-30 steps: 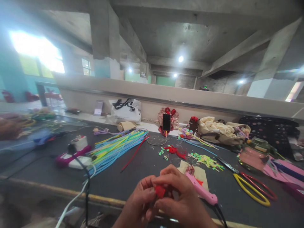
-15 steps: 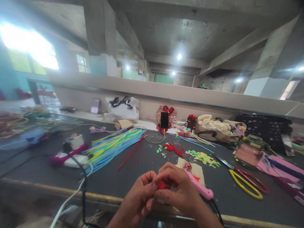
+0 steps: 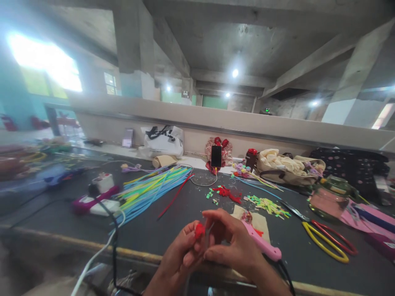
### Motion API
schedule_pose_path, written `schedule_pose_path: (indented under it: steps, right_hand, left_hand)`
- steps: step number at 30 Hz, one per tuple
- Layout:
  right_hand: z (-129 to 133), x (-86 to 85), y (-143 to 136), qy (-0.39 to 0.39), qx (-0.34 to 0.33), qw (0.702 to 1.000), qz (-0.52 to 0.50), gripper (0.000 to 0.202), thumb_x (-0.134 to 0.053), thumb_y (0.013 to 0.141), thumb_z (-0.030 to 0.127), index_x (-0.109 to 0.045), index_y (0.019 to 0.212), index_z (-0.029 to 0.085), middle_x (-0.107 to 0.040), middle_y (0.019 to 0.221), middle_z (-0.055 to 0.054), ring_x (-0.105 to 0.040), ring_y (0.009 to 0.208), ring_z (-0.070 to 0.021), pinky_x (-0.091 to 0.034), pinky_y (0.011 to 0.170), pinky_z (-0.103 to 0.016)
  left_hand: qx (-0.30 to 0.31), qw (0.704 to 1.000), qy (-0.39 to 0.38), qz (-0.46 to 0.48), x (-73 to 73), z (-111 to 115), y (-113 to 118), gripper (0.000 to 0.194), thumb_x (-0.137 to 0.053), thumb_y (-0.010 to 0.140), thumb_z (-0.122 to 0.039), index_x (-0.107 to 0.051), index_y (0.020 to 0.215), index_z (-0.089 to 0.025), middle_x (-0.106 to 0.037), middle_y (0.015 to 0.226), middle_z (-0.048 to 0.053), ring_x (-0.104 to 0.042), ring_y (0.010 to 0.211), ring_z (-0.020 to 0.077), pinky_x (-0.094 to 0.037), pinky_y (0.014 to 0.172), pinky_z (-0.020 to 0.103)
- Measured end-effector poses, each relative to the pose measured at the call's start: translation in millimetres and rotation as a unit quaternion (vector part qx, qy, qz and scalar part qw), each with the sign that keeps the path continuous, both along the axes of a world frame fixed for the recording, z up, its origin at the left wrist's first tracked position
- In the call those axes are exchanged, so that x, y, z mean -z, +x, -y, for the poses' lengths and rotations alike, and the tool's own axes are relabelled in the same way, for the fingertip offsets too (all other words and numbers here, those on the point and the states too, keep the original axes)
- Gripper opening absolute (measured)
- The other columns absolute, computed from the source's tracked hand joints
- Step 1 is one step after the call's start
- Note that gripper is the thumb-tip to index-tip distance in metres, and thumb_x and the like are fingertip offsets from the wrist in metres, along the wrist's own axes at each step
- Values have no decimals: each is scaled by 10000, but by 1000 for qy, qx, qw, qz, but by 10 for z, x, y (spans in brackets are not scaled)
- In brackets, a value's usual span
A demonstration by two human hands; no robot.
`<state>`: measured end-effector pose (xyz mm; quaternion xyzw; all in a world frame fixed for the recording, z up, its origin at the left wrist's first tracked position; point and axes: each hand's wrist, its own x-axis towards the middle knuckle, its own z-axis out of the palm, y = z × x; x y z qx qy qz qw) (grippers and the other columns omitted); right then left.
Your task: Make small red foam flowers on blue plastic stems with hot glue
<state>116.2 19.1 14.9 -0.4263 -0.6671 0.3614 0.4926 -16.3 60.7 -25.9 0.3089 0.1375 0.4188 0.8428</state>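
My left hand [image 3: 185, 248] pinches a small red fuzzy piece [image 3: 200, 231], seemingly chenille stem, between thumb and fingers over the table's front edge. Facing it, my right hand [image 3: 230, 238] is curved with thumb and index finger apart. A thin greyish sliver shows between the hands; I cannot make out what it is. Just right of my right hand, a pink glue gun [image 3: 263, 242] lies with its nozzle end on a beige cloth [image 3: 261, 222]. Beyond the hands are a pile of short red pieces [image 3: 228, 193] and a pile of yellow-green pieces [image 3: 267, 205].
Long coloured chenille stems [image 3: 154, 189] lie left of centre, beside one red stem [image 3: 175, 196]. Large scissors [image 3: 327, 238] with red and yellow handles lie right. A power strip [image 3: 95, 201] and cables are at left. A phone [image 3: 216, 156] stands at the back.
My right thumb and fingers have come away from the red piece and spread apart. The red piece, hidden mostly before, now shows in my left fingers. The view has shifted slightly.
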Motion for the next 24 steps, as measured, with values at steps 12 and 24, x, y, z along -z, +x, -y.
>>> schedule_pose_path:
  steps: [12, 24]
  right_hand:
    - [-6, 281, -281, 8, 99, 994, -37, 219, -567, 727, 335, -513, 603, 161, -454, 502, 46, -413, 457, -81, -297, 438, -190]
    - [-163, 522, -465, 9, 92, 984, -150, 279, -568, 716, 437, -608, 761, 164, -561, 649, 8, -486, 580, -118, -364, 521, -201]
  left_hand:
    - [-45, 993, 4, 109, -57, 8, -11, 311, -691, 629, -375, -482, 547, -160, -449, 355, -88, -349, 285, 2, -319, 340, 96]
    - [-253, 966, 29, -42, -210, 31, -18, 362, -734, 588, -158, -557, 901, -192, -701, 675, -4, -627, 630, 112, -472, 602, 189]
